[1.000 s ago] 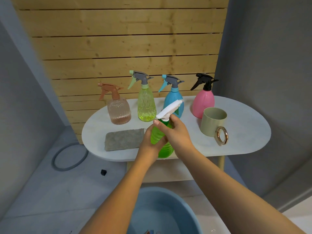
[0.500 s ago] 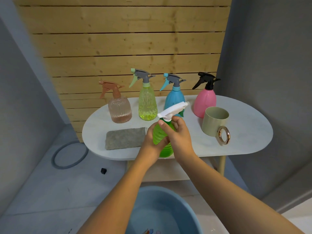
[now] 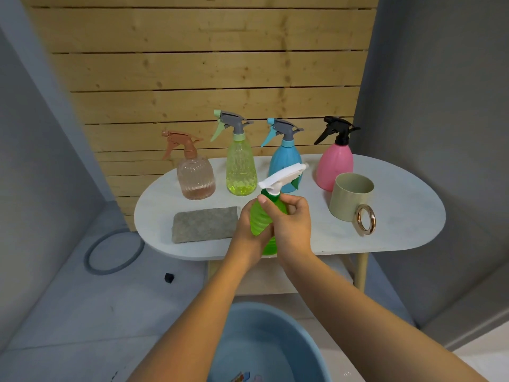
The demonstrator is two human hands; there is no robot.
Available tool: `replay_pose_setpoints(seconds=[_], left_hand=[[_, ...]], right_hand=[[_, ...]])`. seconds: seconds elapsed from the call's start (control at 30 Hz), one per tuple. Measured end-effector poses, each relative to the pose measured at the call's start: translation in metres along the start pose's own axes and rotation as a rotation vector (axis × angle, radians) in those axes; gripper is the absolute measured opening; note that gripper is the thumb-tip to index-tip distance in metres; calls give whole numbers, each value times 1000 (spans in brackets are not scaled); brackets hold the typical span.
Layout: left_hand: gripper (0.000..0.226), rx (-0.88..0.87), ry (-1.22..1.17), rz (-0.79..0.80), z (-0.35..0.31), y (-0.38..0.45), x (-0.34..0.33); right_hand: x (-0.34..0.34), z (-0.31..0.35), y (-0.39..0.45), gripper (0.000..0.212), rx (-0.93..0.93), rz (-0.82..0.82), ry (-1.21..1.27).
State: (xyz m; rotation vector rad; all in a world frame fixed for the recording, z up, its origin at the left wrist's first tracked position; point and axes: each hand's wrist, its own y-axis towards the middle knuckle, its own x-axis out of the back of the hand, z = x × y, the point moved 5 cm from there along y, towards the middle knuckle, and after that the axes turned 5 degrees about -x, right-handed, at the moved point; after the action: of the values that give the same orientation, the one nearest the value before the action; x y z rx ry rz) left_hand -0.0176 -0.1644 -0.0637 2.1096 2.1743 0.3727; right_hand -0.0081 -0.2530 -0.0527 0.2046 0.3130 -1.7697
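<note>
A green ribbed spray bottle with a white trigger head stands at the front edge of the white oval table. My left hand grips its body from the left. My right hand wraps the bottle's neck just under the white head, thumb across the front. The bottle's lower part is hidden behind both hands.
Four spray bottles line the back: peach, yellow-green, blue, pink. A beige mug with a gold ring handle stands right; a grey sponge cloth lies left. A blue basin sits on the floor below.
The white trigger head has turned a little clockwise, its nozzle now pointing more to the right. Both hands keep their hold on the green bottle, lowered slightly.
</note>
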Motion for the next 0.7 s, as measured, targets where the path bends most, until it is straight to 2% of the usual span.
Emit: replay_pose_setpoints(seconds=[0.17,0.43,0.63,0.7], left_hand=[[43,36,-39,-31,2,-2,0],[45,6,-32,-3,-5,-5,-1],[40,18,-61,28,-8,-6,1],[46,44,-60,22,-3,-7,2]], right_hand=[[-4,-1,-1,21,-29,70,117],[-4,15,2,31,32,-94,-122],[4,20,-10,41,17,-116,-281],[15,35,-15,43,175,-204,-408]])
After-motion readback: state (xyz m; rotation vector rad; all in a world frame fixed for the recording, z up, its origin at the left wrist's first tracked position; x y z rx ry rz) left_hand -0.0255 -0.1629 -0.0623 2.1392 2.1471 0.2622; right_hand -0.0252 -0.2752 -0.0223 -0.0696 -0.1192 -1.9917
